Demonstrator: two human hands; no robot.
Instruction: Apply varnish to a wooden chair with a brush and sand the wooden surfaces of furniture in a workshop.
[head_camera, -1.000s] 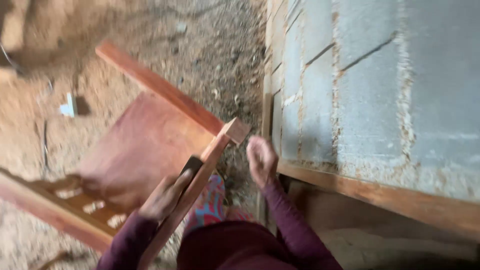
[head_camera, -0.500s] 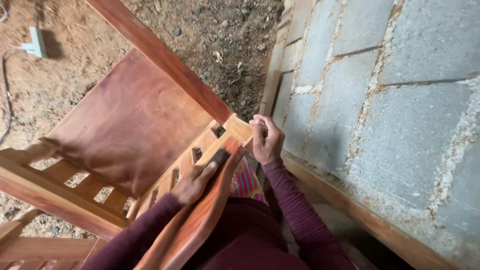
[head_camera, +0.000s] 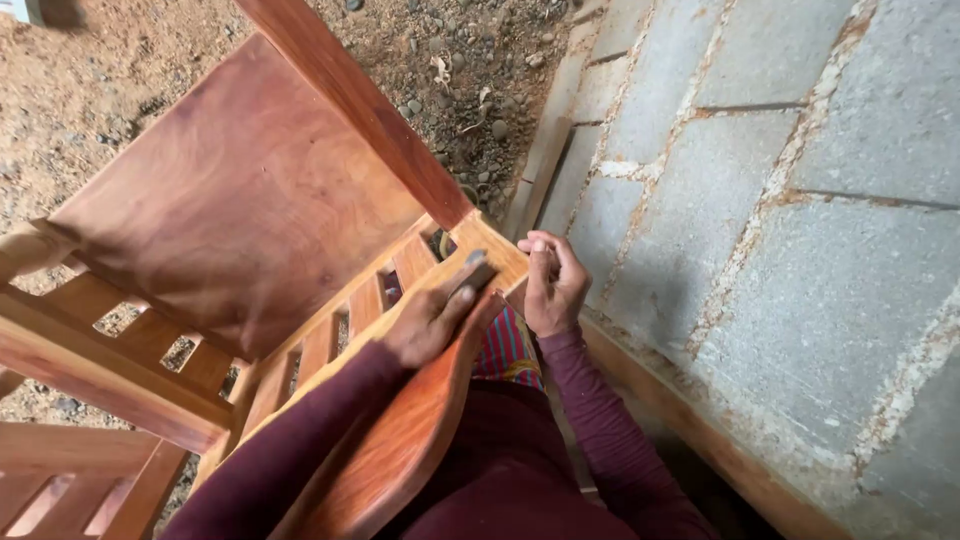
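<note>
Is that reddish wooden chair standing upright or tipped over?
Tipped. The reddish-brown wooden chair's flat seat panel faces the camera, slanted rather than level, above the dirt ground.

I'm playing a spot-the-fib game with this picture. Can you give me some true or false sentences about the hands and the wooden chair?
1. The left hand presses on the reddish-brown wooden chair. True.
2. The right hand rests flat on the grey concrete block wall. False: it is at the chair's corner joint.
3. The chair stands on green grass. False: the ground is bare sandy dirt with pebbles.
4. Both arms wear dark maroon sleeves. True.
</note>
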